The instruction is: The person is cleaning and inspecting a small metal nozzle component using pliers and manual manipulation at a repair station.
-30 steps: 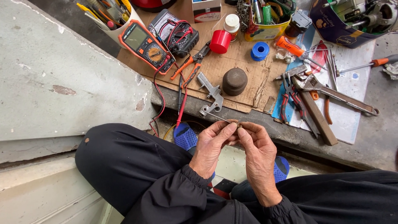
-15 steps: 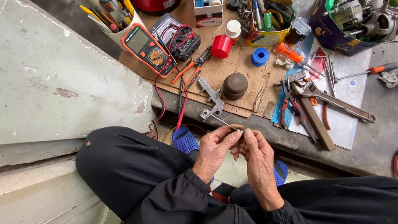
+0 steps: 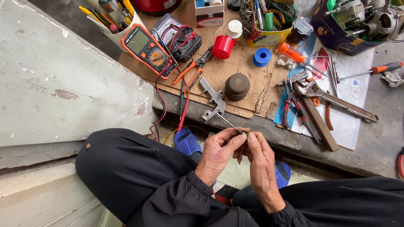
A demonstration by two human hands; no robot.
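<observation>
Left hand (image 3: pixel 219 153) and right hand (image 3: pixel 261 162) meet, fingers pinched.

A grey concrete slab (image 3: pixel 54 84) with chipped patches fills nine to eleven o'clock. A cardboard sheet (image 3: pixel 248 80) lies at twelve o'clock on a low concrete ledge (image 3: pixel 294 141). Grey concrete floor (image 3: pixel 387 109) runs at three o'clock. Pale tiles (image 3: pixel 33 201) show at seven. Daylight is soft and even.

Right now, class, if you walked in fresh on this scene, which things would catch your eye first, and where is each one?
At bottom centre, the left hand and right hand meet, pinching a thin metal rod that points up towards the bench. An orange-cased digital multimeter with red and black leads lies at upper left on the brown cardboard sheet. A bright red plastic cap and a blue tape roll stand out beyond it.
</observation>
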